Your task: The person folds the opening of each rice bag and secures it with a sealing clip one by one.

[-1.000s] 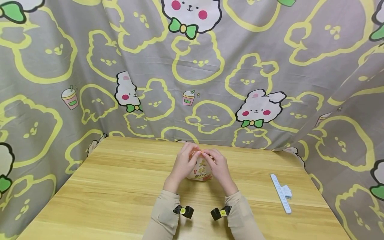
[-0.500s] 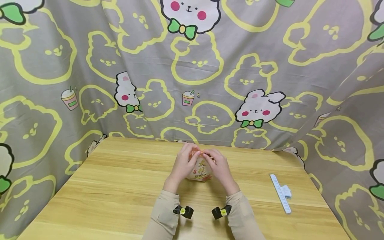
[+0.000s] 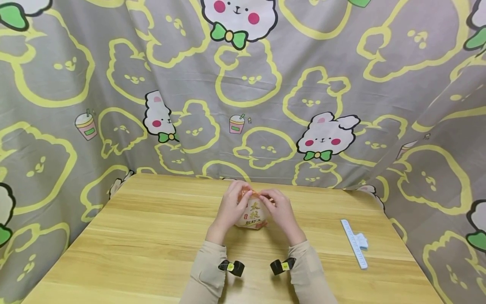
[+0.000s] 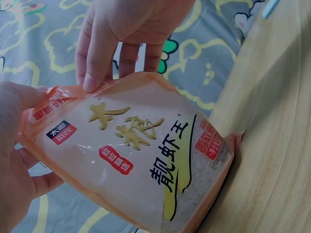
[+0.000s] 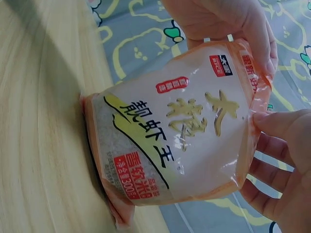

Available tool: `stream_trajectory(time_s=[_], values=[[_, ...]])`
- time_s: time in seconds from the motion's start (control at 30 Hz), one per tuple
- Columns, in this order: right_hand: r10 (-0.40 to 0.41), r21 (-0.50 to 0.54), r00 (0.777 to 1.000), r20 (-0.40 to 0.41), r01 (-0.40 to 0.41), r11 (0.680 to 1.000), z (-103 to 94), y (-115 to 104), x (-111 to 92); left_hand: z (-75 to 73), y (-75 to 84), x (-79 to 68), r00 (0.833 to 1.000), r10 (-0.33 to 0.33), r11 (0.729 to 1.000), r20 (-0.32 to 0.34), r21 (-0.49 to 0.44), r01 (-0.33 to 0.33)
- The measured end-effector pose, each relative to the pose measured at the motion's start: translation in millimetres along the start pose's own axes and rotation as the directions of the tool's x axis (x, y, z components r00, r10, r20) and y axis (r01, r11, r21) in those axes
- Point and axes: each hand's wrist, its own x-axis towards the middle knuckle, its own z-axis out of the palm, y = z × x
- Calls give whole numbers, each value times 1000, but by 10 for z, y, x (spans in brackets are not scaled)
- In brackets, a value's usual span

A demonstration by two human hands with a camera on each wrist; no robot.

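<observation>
A bag of rice (image 3: 253,214) stands upright on the table, its white front and orange borders facing me. Grains show through a clear window (image 4: 194,179) low on the front. My left hand (image 3: 232,204) pinches the folded orange top edge (image 5: 257,85) at one side, thumb in front and fingers behind. On the other side my right hand (image 3: 280,209) pinches the same edge near its middle, thumb on the printed face in the right wrist view. The hands are a little apart, with a strip of orange film between them. Part of the back of the bag is hidden.
A pale blue sealing clip (image 3: 355,244) lies on the wooden table (image 3: 152,236) to the right. Behind and beside the table hangs a grey curtain (image 3: 205,76) with cartoon prints. Black wrist cameras sit at both sleeves.
My right hand has slid slightly right along the bag's top edge, away from the left, baring more orange film between them. The left hand keeps its place.
</observation>
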Motion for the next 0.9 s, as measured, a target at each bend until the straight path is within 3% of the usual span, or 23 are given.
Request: stream_trajectory(time_s=[0.53, 0.9], values=[[123, -11, 982, 142, -122, 992, -141, 111, 10, 5, 5, 4, 1000, -9, 1000, -3, -4, 9], [162, -57, 961, 222, -154, 986, -221, 181, 7, 12, -1, 4, 1000, -7, 1000, -9, -3, 7]])
